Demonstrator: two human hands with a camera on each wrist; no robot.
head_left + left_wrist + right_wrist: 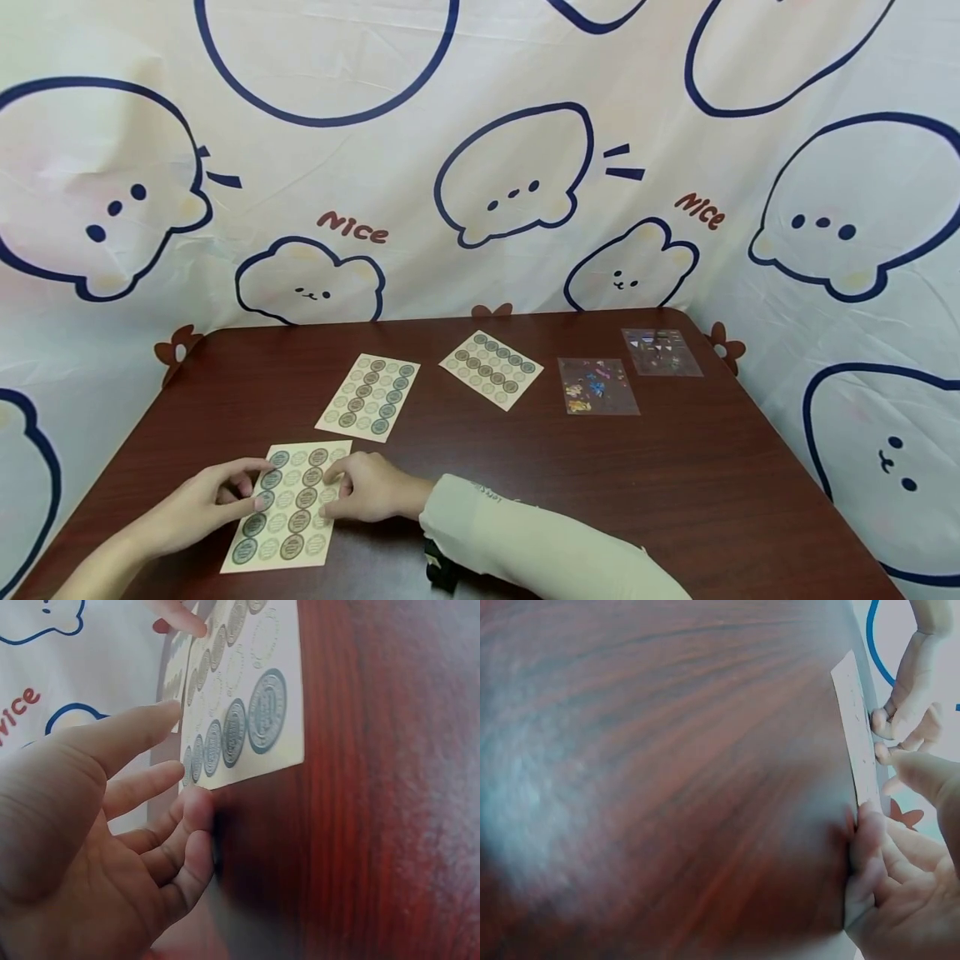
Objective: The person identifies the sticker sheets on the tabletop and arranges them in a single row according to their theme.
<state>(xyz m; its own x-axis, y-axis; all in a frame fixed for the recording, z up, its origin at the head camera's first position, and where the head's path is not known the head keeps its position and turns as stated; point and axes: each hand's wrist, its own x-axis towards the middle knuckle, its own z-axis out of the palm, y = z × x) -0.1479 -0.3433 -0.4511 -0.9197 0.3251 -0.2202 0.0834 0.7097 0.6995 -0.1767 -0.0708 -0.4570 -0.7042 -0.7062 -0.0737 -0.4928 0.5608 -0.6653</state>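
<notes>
A cream sheet of round stickers, in columns of dark and pale circles, lies on the table in front of me. At its left edge is my left hand, thumb and index fingertips spread apart and touching the sheet's border; in the left wrist view the other fingers bend loosely beside the edge. Opposite, my right hand rests at the right edge, its thumb and index fingertips apart on the sheet. The right wrist view shows the sheet edge-on, with the right thumb over it.
Two more sticker sheets lie farther back, one left of centre and one at the middle. Two clear sheets with small colourful pieces, a nearer one and a farther one, lie on the right. A printed curtain hangs behind the brown table.
</notes>
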